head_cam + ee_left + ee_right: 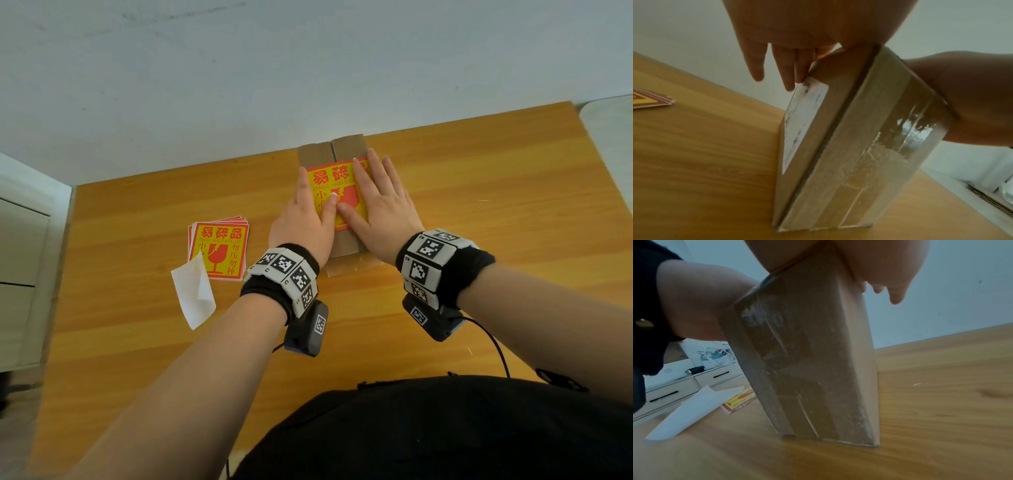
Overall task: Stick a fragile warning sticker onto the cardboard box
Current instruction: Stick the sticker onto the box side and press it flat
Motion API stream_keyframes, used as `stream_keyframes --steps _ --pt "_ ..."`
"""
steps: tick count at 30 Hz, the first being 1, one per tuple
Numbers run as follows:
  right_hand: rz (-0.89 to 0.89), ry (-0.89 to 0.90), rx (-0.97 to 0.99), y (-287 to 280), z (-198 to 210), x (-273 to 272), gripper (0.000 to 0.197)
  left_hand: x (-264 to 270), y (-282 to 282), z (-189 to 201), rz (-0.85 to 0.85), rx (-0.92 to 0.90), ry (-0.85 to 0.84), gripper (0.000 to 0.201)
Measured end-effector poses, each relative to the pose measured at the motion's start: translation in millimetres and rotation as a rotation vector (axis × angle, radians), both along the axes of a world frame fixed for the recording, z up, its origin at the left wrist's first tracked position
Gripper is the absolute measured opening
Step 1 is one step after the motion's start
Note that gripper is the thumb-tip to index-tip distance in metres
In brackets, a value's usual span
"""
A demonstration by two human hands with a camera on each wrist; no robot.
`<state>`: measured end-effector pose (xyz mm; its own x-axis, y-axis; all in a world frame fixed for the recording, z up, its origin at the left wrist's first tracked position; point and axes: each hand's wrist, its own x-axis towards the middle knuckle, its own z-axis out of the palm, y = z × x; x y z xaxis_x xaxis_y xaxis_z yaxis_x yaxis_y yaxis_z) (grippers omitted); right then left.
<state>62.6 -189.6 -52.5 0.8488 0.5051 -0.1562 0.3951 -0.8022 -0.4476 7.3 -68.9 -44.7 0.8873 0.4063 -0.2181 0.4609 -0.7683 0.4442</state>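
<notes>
A taped cardboard box (317, 153) (849, 146) (807, 361) stands on the wooden table (479, 205). A red and yellow fragile sticker (330, 183) lies on its top face. My left hand (305, 216) lies flat on the sticker's left part, fingers straight, thumb pressing near the middle. My right hand (380, 202) lies flat on the right part with fingers spread. In the left wrist view the left fingers (785, 71) hang over the box's left edge. In the right wrist view the right fingertips (894, 295) reach past its right edge.
A stack of spare fragile stickers (219, 251) lies left of the box, with a peeled white backing sheet (193, 294) (690, 410) in front of it. A white drawer unit (20, 260) stands off the table's left edge. The wall runs behind the table.
</notes>
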Motion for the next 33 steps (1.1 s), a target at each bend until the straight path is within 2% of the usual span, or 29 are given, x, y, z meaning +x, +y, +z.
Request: stream_keyframes --steps 6,9,14,18,22,25,27,33 --pt "-0.050 0.077 0.199 -0.4 -2.6 2.9 0.053 -2.5 3.8 2.0 -0.015 -0.091 -0.028 0.062" --pt "-0.050 0.079 0.217 -5.0 -2.4 5.9 0.048 -7.8 12.1 0.9 -0.072 -0.128 -0.057 0.058" --pt "-0.013 0.081 0.217 -10.1 -0.5 10.3 0.047 -11.4 24.3 -7.0 -0.175 -0.064 -0.074 0.056" --pt "0.012 0.046 0.147 -11.6 -1.4 11.2 0.049 -11.2 31.2 -8.2 -0.239 0.106 -0.042 0.060" --pt "0.109 -0.094 0.054 -7.3 5.6 9.8 0.052 -1.7 29.2 -0.8 -0.152 0.177 -0.162 0.055" --pt "0.226 -0.175 -0.013 -3.6 6.4 7.2 0.053 6.2 19.3 1.7 -0.300 0.230 -0.114 0.053" --pt "0.251 -0.166 -0.056 -3.6 4.4 7.1 0.053 7.7 15.4 -3.0 -0.344 0.267 -0.056 0.054" --pt "0.234 -0.122 -0.114 -7.6 0.4 9.0 0.056 7.0 14.5 -11.8 -0.310 0.269 0.013 0.061"
